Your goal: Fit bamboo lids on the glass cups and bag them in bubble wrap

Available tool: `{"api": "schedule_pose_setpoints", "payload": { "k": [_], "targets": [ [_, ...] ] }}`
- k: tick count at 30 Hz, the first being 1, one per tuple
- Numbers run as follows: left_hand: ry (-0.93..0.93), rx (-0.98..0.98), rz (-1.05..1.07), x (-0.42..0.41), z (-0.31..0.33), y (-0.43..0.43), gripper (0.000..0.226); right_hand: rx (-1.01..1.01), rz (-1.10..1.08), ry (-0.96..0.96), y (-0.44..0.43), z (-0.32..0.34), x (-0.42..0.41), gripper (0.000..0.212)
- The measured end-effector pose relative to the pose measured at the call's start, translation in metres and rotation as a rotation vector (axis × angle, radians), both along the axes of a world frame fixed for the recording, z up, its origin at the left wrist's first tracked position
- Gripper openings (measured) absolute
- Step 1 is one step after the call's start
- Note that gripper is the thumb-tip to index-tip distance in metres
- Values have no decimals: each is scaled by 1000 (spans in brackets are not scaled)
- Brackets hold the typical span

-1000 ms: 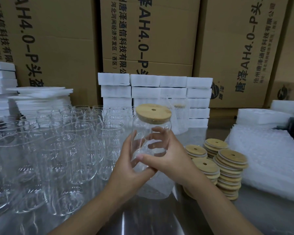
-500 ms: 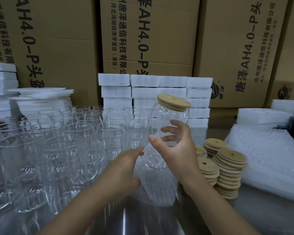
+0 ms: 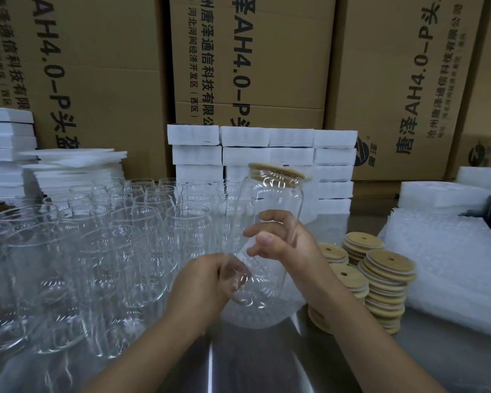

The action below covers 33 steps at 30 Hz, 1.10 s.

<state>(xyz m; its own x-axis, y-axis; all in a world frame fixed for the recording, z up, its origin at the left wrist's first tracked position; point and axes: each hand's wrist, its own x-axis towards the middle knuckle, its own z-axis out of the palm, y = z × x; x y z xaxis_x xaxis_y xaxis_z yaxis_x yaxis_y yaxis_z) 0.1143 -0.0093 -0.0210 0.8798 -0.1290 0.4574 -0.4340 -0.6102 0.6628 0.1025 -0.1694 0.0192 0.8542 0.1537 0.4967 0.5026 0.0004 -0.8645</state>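
Frame centre: my right hand grips the lidded, tilted glass cup; lower centre, left hand pinches the bubble wrap bag.

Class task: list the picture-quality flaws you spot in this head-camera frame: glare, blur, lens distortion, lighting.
Head view: the wide lens bends the edges of the cardboard boxes; white glints streak the held cup; a bright strip of glare runs down the metal table; the empty glasses at lower left look smeared; overall light is dim.
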Motion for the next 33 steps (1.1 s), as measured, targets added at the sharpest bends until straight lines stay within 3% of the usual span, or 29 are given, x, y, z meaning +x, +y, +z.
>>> {"api": "schedule_pose_setpoints", "payload": {
  "k": [3, 6, 11, 18, 23, 27, 31, 33],
  "targets": [
    [126, -253, -131, -1, 0, -4, 34, -32, 69, 27, -6, 2, 0, 70],
    [228, -444, -120, 1, 2, -7, 26, -39, 106, 40, -11, 6, -2, 71],
    [328, -547, -48, -2, 6, -9, 28, -61, 101, 27, -16, 10, -3, 70],
    [400, -748, -109, -4, 10, -11, 25, -166, 16, 5, -16, 7, 0, 68],
    [309, -860, -257, -3, 11, -9, 28, -115, -126, -86, -16, 6, 0, 70],
    [176, -775, -419, -1, 5, -8, 64, 22, -188, -136, -17, 10, -2, 70],
    [107, -350, -430, -4, -11, -10, 126, 174, -181, -150, -16, 15, -4, 77],
    [21, -167, -326, -4, -16, -13, 133, 245, -158, -137, -14, 16, -4, 74]
  ]
}}
